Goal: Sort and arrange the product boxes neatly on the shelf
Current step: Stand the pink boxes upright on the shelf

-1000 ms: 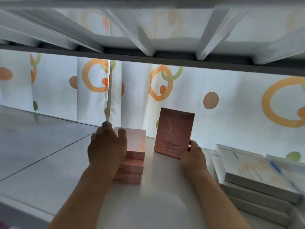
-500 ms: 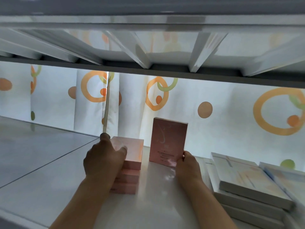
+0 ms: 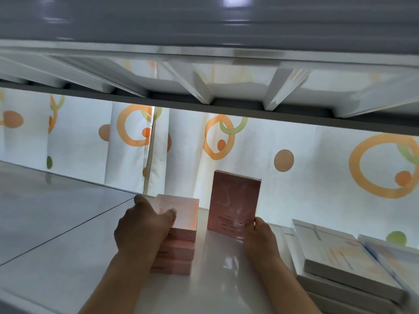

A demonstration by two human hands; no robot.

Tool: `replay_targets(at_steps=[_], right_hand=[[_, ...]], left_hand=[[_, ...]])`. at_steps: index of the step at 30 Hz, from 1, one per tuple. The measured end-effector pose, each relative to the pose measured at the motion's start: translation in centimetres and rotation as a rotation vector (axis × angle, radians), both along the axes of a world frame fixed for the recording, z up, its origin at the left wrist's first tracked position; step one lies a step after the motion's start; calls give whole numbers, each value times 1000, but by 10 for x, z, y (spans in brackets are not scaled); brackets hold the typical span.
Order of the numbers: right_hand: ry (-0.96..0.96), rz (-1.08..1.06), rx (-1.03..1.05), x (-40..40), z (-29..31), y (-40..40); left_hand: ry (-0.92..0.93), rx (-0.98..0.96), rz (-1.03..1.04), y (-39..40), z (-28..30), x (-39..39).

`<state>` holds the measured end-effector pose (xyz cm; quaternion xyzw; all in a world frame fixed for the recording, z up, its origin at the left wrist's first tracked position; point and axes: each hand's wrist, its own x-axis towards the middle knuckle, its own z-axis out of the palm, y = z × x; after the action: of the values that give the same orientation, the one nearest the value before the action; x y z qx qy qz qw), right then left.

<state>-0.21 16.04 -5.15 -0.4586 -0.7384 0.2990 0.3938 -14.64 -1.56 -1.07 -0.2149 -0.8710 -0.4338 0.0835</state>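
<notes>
Upright pink box (image 3: 234, 203) stands on shelf (image 3: 68, 223), near curtain (image 3: 306, 155), just right of pink stack (image 3: 179, 234). Looks light, stiff card, glossy wrap: likely slippery, tips easily. Take it by side edges, low down.

Your right hand (image 3: 260, 234) pinches its lower right corner, thumb on front face, forearm reaching in from below. Your left hand (image 3: 142, 225) is clamped over top box of stack, fingers (image 3: 169, 215) curled across lid, thumb at back corner. Hands apart. White flat boxes (image 3: 340, 261) piled at right.
</notes>
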Motion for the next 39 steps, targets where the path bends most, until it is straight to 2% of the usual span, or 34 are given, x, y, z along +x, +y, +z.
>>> replay_targets(at_steps=[4, 6, 8, 10, 14, 18, 20, 23, 27, 31, 36, 39], right_hand=[[60, 10, -23, -1, -1, -1], [75, 4, -33, -1, -2, -2], [92, 9, -47, -2, -1, -2], [106, 5, -59, -4, 0, -3], [139, -6, -83, -6, 0, -4], [124, -51, -70, -1, 8, -8], [142, -48, -69, 1, 9, -8], [152, -41, -80, 1, 9, -9], [125, -40, -53, 0, 8, -9], [155, -41, -80, 0, 8, -11], [153, -39, -54, 3, 12, -11], [162, -11, -51, 8, 13, -10]], left_hand=[[49, 167, -14, -4, 2, 0], [37, 375, -59, -4, 5, -1], [-40, 636, -122, -6, 12, -1], [-108, 818, -215, -8, 20, 3], [-227, 976, -410, -8, 24, 7], [-320, 917, -762, -1, 21, 14], [-318, 858, -828, 3, 20, 21], [-272, 767, -800, 11, 15, 25], [-355, 736, -828, 16, 10, 22], [-304, 634, -826, 23, 4, 24], [-300, 646, -785, 41, -8, 30], [-182, 546, -773, 52, -8, 37]])
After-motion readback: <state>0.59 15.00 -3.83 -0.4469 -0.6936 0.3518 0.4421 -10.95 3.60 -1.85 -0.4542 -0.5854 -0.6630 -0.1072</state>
